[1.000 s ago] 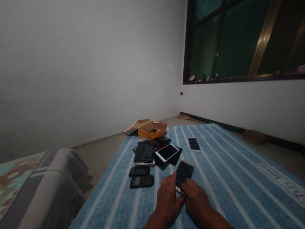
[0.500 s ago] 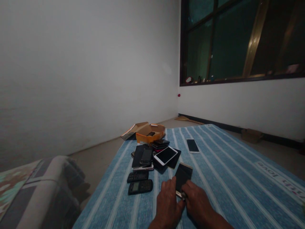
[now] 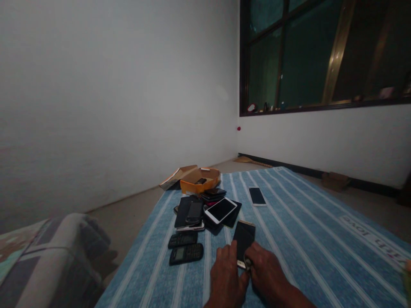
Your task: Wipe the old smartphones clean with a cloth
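A smartphone (image 3: 244, 237) with a dark screen and gold-white ends lies on the striped blue cloth (image 3: 298, 256). My left hand (image 3: 227, 273) grips its lower left edge, fingers close together and thumb toward the near end. My right hand (image 3: 269, 271) is closed at the lower right corner, its fingers pinching a small, roundish, pale thing (image 3: 248, 262) against the phone; what it is I cannot make out. Left of my hands lie two black keypad phones (image 3: 186, 254). Just beyond is a pile of phones, with a white smartphone (image 3: 221, 210) on top.
At the far end an open orange box (image 3: 192, 187) holds a small dark phone. Another white smartphone (image 3: 257, 196) lies apart on the right. A draped grey blanket (image 3: 64, 256) is at the left. A wall and a window (image 3: 308, 64) stand beyond.
The view has shifted slightly, so everything sits a little further left. Both hands stay at the smartphone's near end with almost the same grip, and the phone looks turned a little straighter.
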`<state>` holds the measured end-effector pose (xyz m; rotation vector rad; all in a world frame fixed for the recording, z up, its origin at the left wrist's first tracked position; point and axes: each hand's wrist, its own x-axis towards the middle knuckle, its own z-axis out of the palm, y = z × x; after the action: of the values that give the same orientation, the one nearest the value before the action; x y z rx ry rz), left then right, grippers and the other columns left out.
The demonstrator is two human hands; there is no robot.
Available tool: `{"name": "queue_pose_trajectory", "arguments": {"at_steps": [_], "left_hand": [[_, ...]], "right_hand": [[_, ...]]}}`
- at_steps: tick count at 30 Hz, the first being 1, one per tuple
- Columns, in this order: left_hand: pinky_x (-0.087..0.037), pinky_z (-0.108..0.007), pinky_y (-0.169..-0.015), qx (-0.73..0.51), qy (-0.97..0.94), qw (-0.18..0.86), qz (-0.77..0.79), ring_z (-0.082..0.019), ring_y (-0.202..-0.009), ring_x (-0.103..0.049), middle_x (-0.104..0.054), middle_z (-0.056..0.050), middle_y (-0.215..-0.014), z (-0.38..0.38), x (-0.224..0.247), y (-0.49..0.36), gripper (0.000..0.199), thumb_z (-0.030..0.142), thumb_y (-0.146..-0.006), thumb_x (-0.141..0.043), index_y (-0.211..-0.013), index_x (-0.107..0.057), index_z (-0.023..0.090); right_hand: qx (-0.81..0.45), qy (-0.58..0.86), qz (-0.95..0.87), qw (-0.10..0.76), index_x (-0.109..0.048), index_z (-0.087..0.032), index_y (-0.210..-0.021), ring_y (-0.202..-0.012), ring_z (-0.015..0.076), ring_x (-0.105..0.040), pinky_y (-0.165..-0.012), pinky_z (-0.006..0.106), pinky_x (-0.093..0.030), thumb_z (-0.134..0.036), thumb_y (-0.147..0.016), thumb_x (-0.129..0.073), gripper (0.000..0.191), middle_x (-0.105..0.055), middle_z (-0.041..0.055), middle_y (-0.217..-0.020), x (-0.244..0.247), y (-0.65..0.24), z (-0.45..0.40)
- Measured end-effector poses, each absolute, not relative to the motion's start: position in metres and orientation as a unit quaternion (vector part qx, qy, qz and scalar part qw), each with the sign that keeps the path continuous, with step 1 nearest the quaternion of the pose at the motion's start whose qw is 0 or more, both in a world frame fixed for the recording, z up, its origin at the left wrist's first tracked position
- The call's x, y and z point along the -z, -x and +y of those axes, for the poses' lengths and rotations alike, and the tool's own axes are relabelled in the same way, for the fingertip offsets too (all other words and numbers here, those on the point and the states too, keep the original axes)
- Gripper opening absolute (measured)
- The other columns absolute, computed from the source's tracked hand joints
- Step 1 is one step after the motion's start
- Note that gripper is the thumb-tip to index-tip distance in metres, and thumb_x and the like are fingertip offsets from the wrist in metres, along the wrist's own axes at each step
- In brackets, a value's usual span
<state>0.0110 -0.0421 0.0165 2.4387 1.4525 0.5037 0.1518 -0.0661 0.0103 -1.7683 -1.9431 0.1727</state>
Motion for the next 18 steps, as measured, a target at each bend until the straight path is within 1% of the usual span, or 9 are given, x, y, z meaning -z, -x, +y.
{"name": "queue_pose_trajectory", "arguments": {"at_steps": [3, 5, 10, 15, 18], "left_hand": [[-0.038, -0.038, -0.103, -0.16, -0.829, 0.14, 0.518, -0.029, -0.121, -0.046, -0.056, -0.011, -0.133, -0.043, -0.014, -0.012, 0.074, 0.018, -0.073, -0.055, -0.145, -0.039, 0.017], [-0.037, -0.036, -0.104, -0.152, -0.827, 0.143, 0.523, -0.028, -0.122, -0.046, -0.055, -0.011, -0.134, -0.044, -0.013, -0.013, 0.076, 0.016, -0.072, -0.055, -0.147, -0.037, 0.015], [-0.037, -0.034, -0.104, -0.156, -0.828, 0.132, 0.522, -0.028, -0.122, -0.045, -0.055, -0.013, -0.133, -0.048, -0.013, -0.015, 0.069, 0.018, -0.079, -0.053, -0.146, -0.039, 0.011], [-0.039, -0.034, -0.102, -0.15, -0.821, 0.134, 0.534, -0.028, -0.119, -0.048, -0.058, -0.011, -0.13, -0.048, -0.011, -0.017, 0.072, 0.016, -0.075, -0.055, -0.145, -0.041, 0.013], [-0.038, -0.035, -0.105, -0.143, -0.819, 0.134, 0.539, -0.029, -0.12, -0.048, -0.059, -0.011, -0.132, -0.045, -0.007, -0.016, 0.073, 0.014, -0.073, -0.054, -0.145, -0.042, 0.015]], "right_hand": [[-0.046, 0.652, -0.722, 0.227, -0.069, -0.02, -0.086, -0.082, 0.0188, -0.065, -0.068, 0.025, -0.039, -0.001, -0.079, -0.051, 0.027, -0.069, 0.0052, -0.09, -0.005, -0.15, -0.067], [-0.028, 0.651, -0.725, 0.224, -0.068, -0.02, -0.086, -0.08, 0.0187, -0.065, -0.066, 0.025, -0.039, -0.002, -0.078, -0.051, 0.026, -0.069, 0.0048, -0.089, -0.002, -0.149, -0.067], [0.038, 0.641, -0.722, 0.257, -0.066, -0.021, -0.082, -0.076, 0.0181, -0.064, -0.065, 0.025, -0.038, 0.0, -0.074, -0.052, 0.027, -0.068, 0.0035, -0.084, 0.009, -0.151, -0.064], [0.087, 0.634, -0.709, 0.296, -0.062, -0.021, -0.074, -0.069, 0.0175, -0.061, -0.062, 0.025, -0.037, -0.003, -0.069, -0.054, 0.02, -0.065, 0.0028, -0.077, 0.027, -0.149, -0.057], [0.089, 0.59, -0.745, 0.299, -0.062, -0.021, -0.079, -0.067, 0.0168, -0.061, -0.059, 0.024, -0.037, -0.006, -0.068, -0.055, 0.02, -0.065, 0.0023, -0.077, 0.037, -0.153, -0.055]]}}
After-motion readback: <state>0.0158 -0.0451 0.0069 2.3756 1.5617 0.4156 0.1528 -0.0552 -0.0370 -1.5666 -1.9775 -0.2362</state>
